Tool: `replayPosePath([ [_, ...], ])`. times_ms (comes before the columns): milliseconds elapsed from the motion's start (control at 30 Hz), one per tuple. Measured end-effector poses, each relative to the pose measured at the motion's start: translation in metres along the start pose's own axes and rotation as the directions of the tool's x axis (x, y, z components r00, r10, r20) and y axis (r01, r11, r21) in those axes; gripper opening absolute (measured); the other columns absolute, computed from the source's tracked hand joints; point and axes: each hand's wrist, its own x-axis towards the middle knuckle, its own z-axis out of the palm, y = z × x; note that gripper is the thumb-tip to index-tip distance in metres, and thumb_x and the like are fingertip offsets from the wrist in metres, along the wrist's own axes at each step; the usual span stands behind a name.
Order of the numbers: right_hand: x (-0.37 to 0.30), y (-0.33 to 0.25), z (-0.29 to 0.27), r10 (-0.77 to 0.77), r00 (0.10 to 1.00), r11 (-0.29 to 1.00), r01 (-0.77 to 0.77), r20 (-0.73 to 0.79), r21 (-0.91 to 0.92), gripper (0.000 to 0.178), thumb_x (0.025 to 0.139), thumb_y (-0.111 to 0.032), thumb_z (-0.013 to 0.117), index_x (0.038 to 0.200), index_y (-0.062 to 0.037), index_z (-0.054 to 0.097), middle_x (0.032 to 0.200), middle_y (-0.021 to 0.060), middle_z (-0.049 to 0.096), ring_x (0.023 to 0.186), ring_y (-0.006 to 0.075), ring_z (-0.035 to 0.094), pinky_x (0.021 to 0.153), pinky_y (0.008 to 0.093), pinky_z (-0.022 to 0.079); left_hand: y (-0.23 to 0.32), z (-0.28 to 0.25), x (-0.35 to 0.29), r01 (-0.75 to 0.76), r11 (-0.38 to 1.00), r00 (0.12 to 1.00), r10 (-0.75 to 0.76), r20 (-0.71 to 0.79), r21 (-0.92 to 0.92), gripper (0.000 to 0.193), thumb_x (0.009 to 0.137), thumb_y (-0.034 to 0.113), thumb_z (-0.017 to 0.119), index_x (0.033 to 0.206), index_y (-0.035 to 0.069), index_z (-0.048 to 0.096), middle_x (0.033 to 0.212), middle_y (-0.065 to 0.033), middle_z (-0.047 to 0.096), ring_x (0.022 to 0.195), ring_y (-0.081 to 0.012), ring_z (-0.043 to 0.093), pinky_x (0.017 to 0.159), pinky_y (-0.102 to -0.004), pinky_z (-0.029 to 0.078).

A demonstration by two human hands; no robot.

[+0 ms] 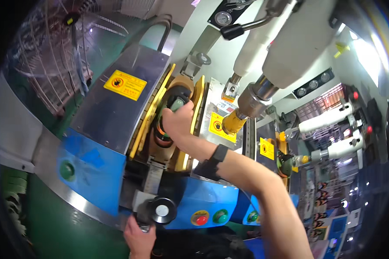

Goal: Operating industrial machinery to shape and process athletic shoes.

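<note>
Lengthwise, the shoe [162, 137] slants away and slightly rightward.

A yellow hand-pictogram label [125, 85] is borne by the dark cover [100, 115], a second label [215, 124] by the metal plate [213, 96], a third label [266, 148] by the neighbouring machine [267, 132].

Far left: wire-caged fan [71, 18], dark hub with a yellow mark, standing over green floor [52, 220]. Near left: stacked green items [15, 181], too dim to identify. Far, middle: round pressure gauge [223, 18] on a dark plate. To its right, a dark gauge panel [313, 84], dials in a row. Right: neighbouring machine's white cylinders [343, 147], red knobs [355, 95] near their ends; yellow warning label [266, 148] below. Farther right: row of dark shoes [320, 202], blurred; bright ceiling light [367, 56] above.
</note>
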Motion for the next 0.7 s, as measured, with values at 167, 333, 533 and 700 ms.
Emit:
replayPosePath([
  [167, -0.002, 0.005, 0.008, -0.075, 0.992, 0.997, 0.076, -0.107, 0.008, 0.07, 0.074, -0.011, 0.062, 0.129, 0.0077, 0.023, 0.118, 0.0339, 0.037, 0.099, 0.0513, 0.052, 0.088, 0.0496, 0.045, 0.01, -0.005, 0.003, -0.035, 0.999, 0.999, 0.035, -0.008, 0.0, 0.046, 0.067, 0.011, 0.075, 0.103, -0.003, 0.051, 0.091, -0.026, 0.061, 0.086, -0.0471, 0.059, 0.075, -0.0496, 0.046],
  [333, -0.027, -0.017, -0.052, -0.022, 0.96, 0.998, 0.004, 0.28, 0.066, 0.088, 0.077, -0.039, 0.071, 0.133, 0.0117, 0.025, 0.122, 0.0363, 0.047, 0.107, 0.0459, 0.055, 0.085, 0.0455, 0.05, 0.003, -0.008, -0.004, 0.028, 0.995, 0.996, -0.019, 0.091, -0.098, 0.085, 0.065, 0.017, 0.081, 0.135, -0.002, 0.036, 0.124, -0.0283, 0.054, 0.115, -0.0441, 0.053, 0.096, -0.0455, 0.043],
  [533, -0.193, 0.048, -0.203, -0.672, 0.434, 0.42, 0.891, 0.6, -0.174, 0.081, 0.08, -0.035, 0.068, 0.14, 0.007, 0.033, 0.148, 0.0238, 0.031, 0.137, 0.037, 0.031, 0.109, 0.0529, 0.029, -0.054, -0.022, -0.07, 0.135, 0.975, 0.962, -0.087, 0.259, -0.174, 0.116, 0.07, 0.004, 0.078, 0.15, 0.006, -0.007, 0.144, -0.024, 0.035, 0.126, -0.0325, 0.045, 0.1, -0.0378, 0.044],
  [700, -0.252, 0.125, -0.254, -0.27, 0.49, 0.212, 0.87, 0.829, -0.446, 0.073, 0.085, -0.036, 0.064, 0.14, 0.0026, 0.035, 0.146, 0.0255, 0.033, 0.135, 0.0426, 0.033, 0.105, 0.0602, 0.029, -0.102, -0.004, -0.157, 0.266, 0.842, 0.93, -0.096, 0.355, -0.469, 0.118, 0.06, 0.02, 0.087, 0.148, 0.0, 0.011, 0.145, -0.0216, 0.035, 0.132, -0.0325, 0.039, 0.108, -0.0402, 0.034],
])
